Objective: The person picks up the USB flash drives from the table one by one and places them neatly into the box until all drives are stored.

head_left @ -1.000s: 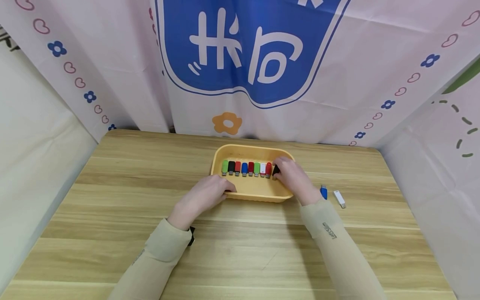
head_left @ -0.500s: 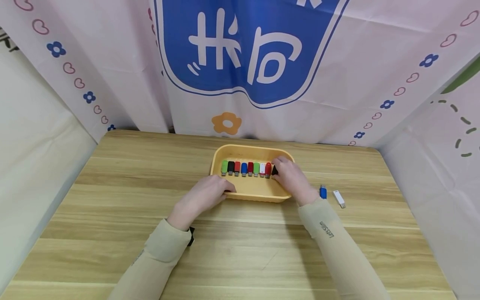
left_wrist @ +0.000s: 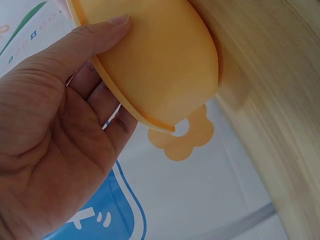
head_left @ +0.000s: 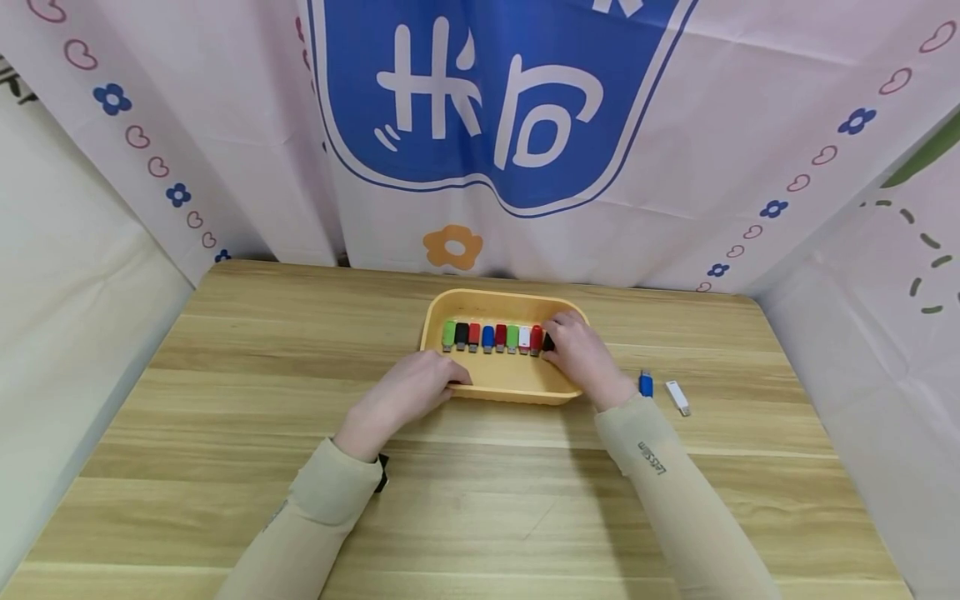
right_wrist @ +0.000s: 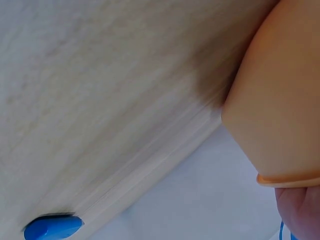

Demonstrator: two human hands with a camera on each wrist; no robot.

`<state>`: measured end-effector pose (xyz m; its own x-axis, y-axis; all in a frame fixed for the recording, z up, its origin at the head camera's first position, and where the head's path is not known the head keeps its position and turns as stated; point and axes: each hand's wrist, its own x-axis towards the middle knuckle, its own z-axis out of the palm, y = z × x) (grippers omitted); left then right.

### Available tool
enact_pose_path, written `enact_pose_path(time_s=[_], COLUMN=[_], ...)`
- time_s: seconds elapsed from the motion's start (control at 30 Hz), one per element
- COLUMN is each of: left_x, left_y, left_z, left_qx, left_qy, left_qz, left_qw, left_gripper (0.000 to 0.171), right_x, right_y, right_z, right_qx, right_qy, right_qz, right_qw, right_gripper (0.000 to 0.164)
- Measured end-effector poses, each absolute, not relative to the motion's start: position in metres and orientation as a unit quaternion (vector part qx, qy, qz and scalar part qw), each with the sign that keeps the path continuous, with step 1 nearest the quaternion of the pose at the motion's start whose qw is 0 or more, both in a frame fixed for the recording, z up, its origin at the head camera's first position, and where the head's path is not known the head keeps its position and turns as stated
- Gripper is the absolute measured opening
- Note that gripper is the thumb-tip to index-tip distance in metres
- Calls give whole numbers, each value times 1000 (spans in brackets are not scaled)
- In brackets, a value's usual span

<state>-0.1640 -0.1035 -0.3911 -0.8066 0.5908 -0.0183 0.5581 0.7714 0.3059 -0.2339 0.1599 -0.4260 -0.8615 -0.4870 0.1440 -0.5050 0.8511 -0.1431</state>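
Observation:
A yellow plastic tray point(head_left: 517, 395) sits toward the back of the table. My left hand point(head_left: 408, 390) grips its near rim; in the left wrist view the thumb presses the outer wall point(left_wrist: 165, 60) while the fingers go over the rim. Inside the tray, at its right end, my right hand point(head_left: 587, 357) pinches a black USB flash drive point(head_left: 549, 342), mostly covered by the fingers. Left of it several USB flash drives stand in one row, metal plugs toward me, from a green one point(head_left: 448, 334) past a blue one point(head_left: 488, 337) to a red one point(head_left: 536, 338).
On the wooden table point(head_left: 480, 500), right of the tray, lie a blue USB flash drive point(head_left: 646, 384), partly behind the right wrist, and a white one point(head_left: 678, 398). A printed white cloth point(head_left: 375, 225) hangs directly behind the table, with pale walls at both sides.
My right hand has shifted slightly left, bringing the black flash drive closer to the red one at the row's end. The left hand stays on the rim.

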Motion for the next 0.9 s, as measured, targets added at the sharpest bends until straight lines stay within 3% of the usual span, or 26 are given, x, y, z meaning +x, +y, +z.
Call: enact_pose_path(time_s=[0.53, 0.9], left_x=[-164, -165], left_y=[-103, -103], left_z=[-391, -392], left_qx=[301, 305], left_qy=[941, 939], left_qz=[143, 147], left_qw=[61, 59], left_gripper=[18, 17], right_x=[-233, -234], right_y=[158, 156], right_z=[-425, -425], right_qx=[261, 260], right_qy=[-962, -964], right_qz=[69, 41], right_qw=[50, 20], right_gripper=[30, 19])
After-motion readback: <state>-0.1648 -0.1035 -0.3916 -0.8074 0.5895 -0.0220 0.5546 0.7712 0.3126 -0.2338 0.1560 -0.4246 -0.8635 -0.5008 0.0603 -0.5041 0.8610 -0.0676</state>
